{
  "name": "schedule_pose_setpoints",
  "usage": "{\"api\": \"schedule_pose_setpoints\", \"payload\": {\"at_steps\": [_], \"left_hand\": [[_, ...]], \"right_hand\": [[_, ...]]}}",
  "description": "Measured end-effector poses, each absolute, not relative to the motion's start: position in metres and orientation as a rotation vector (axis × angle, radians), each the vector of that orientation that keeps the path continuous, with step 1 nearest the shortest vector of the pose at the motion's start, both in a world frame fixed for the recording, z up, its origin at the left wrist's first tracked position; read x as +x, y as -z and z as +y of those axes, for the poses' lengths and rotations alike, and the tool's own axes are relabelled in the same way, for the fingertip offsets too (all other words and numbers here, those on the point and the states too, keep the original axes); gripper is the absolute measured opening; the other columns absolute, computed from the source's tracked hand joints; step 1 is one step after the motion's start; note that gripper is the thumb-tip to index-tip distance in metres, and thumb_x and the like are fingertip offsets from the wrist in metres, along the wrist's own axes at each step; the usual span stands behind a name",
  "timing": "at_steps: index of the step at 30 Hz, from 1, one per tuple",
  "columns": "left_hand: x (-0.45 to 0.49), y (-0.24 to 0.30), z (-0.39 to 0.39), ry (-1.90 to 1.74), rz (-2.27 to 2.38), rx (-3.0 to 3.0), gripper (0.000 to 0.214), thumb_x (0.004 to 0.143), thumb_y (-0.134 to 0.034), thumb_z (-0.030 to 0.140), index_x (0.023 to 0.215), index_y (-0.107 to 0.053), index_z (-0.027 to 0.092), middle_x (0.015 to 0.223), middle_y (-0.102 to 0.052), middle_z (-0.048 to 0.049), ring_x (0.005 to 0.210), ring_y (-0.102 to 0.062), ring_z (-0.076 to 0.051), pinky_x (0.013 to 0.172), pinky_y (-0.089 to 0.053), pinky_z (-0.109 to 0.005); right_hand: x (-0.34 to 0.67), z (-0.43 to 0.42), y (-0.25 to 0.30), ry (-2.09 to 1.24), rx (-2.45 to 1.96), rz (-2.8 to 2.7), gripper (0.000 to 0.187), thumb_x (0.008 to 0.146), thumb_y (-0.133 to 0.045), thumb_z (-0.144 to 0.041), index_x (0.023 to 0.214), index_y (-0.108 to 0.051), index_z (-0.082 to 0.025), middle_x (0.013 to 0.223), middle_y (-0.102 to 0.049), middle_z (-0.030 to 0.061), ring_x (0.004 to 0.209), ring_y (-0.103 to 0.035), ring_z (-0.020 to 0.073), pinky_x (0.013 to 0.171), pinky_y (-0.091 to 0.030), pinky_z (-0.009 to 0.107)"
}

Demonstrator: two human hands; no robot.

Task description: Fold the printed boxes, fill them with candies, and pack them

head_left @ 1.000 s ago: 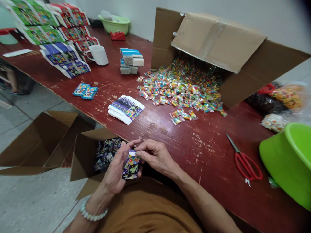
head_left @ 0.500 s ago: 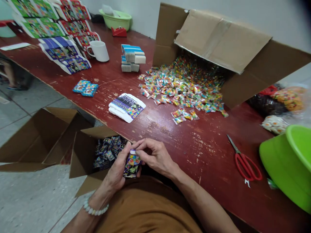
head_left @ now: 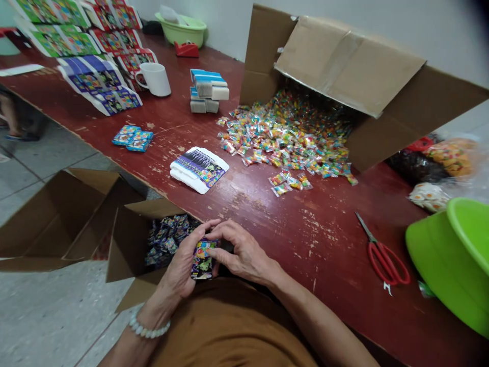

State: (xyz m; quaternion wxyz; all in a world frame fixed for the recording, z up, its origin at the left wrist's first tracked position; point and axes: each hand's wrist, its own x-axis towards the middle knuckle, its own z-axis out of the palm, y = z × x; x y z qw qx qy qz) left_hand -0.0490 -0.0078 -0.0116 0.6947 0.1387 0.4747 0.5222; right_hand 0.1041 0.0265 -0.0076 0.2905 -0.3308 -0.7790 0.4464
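Purple multicolour-print packet [head_left: 202, 259], red-handled scissors [head_left: 385, 257], lime-green basin [head_left: 451, 265].

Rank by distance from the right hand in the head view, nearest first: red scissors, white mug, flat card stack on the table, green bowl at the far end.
From the right hand:
1. Flat card stack, just ahead on the table, slightly left.
2. Red scissors, off to the right.
3. White mug, far left.
4. Green bowl, at the far end by the wall.

On the red table [head_left: 328, 239] lay red-handled scissors [head_left: 384, 255], a white mug [head_left: 155, 79], wrapped candies [head_left: 284, 135] spilling from a tipped carton [head_left: 344, 66], and a green basin [head_left: 454, 260] at the right edge.
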Motion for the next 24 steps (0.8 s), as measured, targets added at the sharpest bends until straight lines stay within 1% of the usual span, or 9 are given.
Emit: {"api": "schedule_pose_setpoints", "payload": {"at_steps": [3,6,8,10,13,15,17,20,24], "left_hand": [[-0.065,0.022,-0.010,-1.183,1.227,0.424,0.049,0.080,-0.071,0.048,0.120,-0.065,0.020,0.078,-0.071,-0.0011,0.051,-0.062,-0.014,0.047,-0.051,-0.024],[-0.089,0.037,-0.014,-1.240,1.549,0.657,0.058,0.081,-0.065,0.061,0.123,-0.065,0.021,0.095,-0.074,-0.0056,0.085,-0.070,-0.024,0.074,-0.057,-0.032],[-0.104,0.045,-0.014,-1.244,1.733,0.826,0.059,0.081,-0.064,0.063,0.123,-0.065,0.022,0.112,-0.072,-0.0081,0.109,-0.065,-0.027,0.096,-0.050,-0.036],[-0.112,0.047,-0.013,-1.237,1.820,0.940,0.055,0.082,-0.064,0.062,0.121,-0.066,0.023,0.118,-0.069,-0.0086,0.117,-0.060,-0.029,0.105,-0.042,-0.039],[-0.112,0.042,-0.009,-1.259,1.807,0.975,0.049,0.079,-0.069,0.056,0.116,-0.065,0.024,0.117,-0.069,-0.0088,0.115,-0.061,-0.030,0.105,-0.043,-0.041],[-0.109,0.038,-0.006,-1.276,1.764,0.940,0.048,0.077,-0.072,0.053,0.113,-0.065,0.023,0.116,-0.069,-0.0093,0.114,-0.061,-0.029,0.104,-0.044,-0.041],[-0.107,0.035,-0.004,-1.304,1.741,0.907,0.046,0.076,-0.073,0.051,0.111,-0.065,0.023,0.117,-0.069,-0.0097,0.113,-0.062,-0.029,0.104,-0.044,-0.040],[-0.106,0.036,-0.001,-1.344,1.738,0.892,0.044,0.076,-0.073,0.049,0.110,-0.065,0.023,0.116,-0.069,-0.0090,0.110,-0.062,-0.027,0.103,-0.045,-0.040],[-0.108,0.035,0.002,-1.355,1.748,0.967,0.042,0.079,-0.072,0.046,0.113,-0.065,0.022,0.114,-0.068,-0.0081,0.101,-0.063,-0.025,0.097,-0.047,-0.036]], "right_hand": [[0.103,0.043,0.011,-1.188,-0.962,-2.047,0.032,0.088,-0.070,-0.029,0.120,-0.065,-0.025,0.112,-0.065,0.0060,0.099,-0.062,0.0192,0.088,-0.051,0.034],[0.097,0.086,0.014,-0.995,-1.165,-1.933,0.037,0.089,-0.067,-0.029,0.124,-0.062,-0.019,0.108,-0.065,0.0073,0.085,-0.062,0.0179,0.083,-0.052,0.035],[0.087,0.124,0.017,-0.842,-1.273,-1.923,0.039,0.090,-0.064,-0.027,0.128,-0.060,-0.017,0.120,-0.062,0.0115,0.090,-0.062,0.0201,0.089,-0.051,0.038],[0.074,0.159,0.020,-0.724,-1.361,-1.941,0.043,0.092,-0.064,-0.030,0.132,-0.058,-0.017,0.126,-0.059,0.0140,0.106,-0.060,0.0259,0.096,-0.048,0.041],[0.055,0.190,0.025,-0.577,-1.549,-1.989,0.058,0.085,-0.073,-0.045,0.133,-0.056,-0.017,0.137,-0.051,0.0196,0.126,-0.048,0.0373,0.103,-0.041,0.051],[0.047,0.195,0.027,-0.520,-1.651,-2.020,0.057,0.083,-0.073,-0.053,0.125,-0.060,-0.016,0.140,-0.049,0.0216,0.129,-0.043,0.0408,0.103,-0.038,0.057],[0.045,0.193,0.030,-0.497,-1.677,-2.011,0.049,0.085,-0.070,-0.054,0.116,-0.062,-0.017,0.140,-0.050,0.0198,0.129,-0.043,0.0389,0.104,-0.036,0.056],[0.047,0.188,0.033,-0.573,-1.648,-1.837,0.043,0.081,-0.075,-0.045,0.112,-0.061,-0.018,0.133,-0.055,0.0162,0.125,-0.046,0.0338,0.105,-0.036,0.050],[0.055,0.191,0.032,-0.936,-1.487,-1.460,0.025,0.078,-0.072,-0.033,0.094,-0.060,-0.019,0.105,-0.065,0.0076,0.104,-0.058,0.0245,0.096,-0.043,0.041]]}}
